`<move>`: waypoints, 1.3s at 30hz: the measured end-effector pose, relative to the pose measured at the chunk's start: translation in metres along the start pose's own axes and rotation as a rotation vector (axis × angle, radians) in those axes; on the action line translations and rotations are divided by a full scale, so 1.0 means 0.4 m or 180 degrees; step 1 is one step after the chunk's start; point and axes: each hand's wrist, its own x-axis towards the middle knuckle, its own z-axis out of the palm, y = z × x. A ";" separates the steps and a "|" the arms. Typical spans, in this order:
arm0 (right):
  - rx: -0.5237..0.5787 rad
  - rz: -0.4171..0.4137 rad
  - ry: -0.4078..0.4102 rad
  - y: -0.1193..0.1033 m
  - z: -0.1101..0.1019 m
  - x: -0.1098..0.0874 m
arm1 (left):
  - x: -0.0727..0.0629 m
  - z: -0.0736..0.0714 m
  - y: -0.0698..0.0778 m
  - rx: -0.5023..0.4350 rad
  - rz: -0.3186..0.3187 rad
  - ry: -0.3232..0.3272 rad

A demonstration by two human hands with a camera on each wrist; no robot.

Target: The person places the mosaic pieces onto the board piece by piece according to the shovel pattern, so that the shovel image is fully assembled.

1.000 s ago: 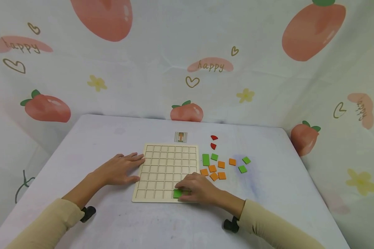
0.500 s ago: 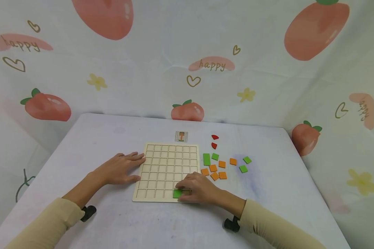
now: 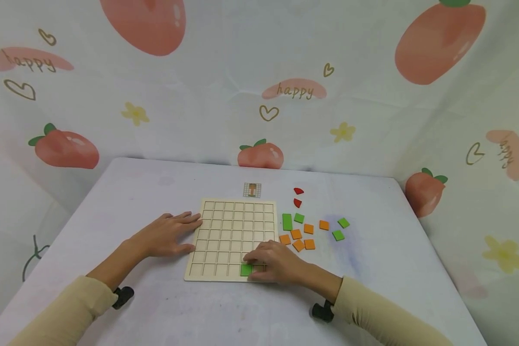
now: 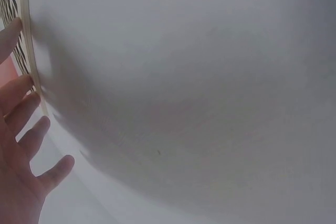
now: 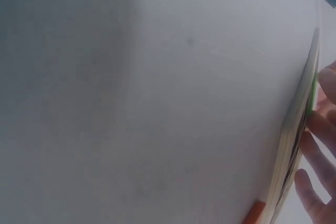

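At the far left we are seeing a dark cord (image 3: pixel 36 255) hanging in front of the printed cloth (image 3: pixel 212 72). Next, our left hand (image 3: pixel 166 236) is lying with its fingers spread and gripping nothing, the tips touching the left edge of a pale gridded board (image 3: pixel 220 230) flat on the table (image 3: pixel 155 307). One green tile (image 3: pixel 246 270) is sitting on the board's bottom row, right of its middle. Beyond the far edge, a small picture card (image 3: pixel 252 190) is lying apart. Our right hand (image 3: pixel 274 262) is bending over the tile, thumb and finger touching it; we cannot tell whether they are pinching it. This hand is blocking our sight of the board's near right corner. Just right of the board, a green rectangle (image 3: pixel 287 222) and six orange squares (image 3: pixel 296 234) are crowding near its edge, two red wedges (image 3: pixel 299 191) lying beyond them. A small green square is lying among these, and two more are resting farthest right.
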 end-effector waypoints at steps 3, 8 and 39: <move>-0.0002 0.0004 -0.0035 0.003 -0.009 -0.014 | 0.000 0.001 0.000 0.0028 -0.0006 -0.0021; 0.0009 0.0116 0.0019 0.017 -0.043 -0.046 | 0.002 -0.003 0.003 0.0074 -0.0006 -0.0034; -0.0600 0.1514 0.0525 0.259 -0.206 -0.377 | 0.018 -0.018 0.012 0.0099 -0.0049 -0.0121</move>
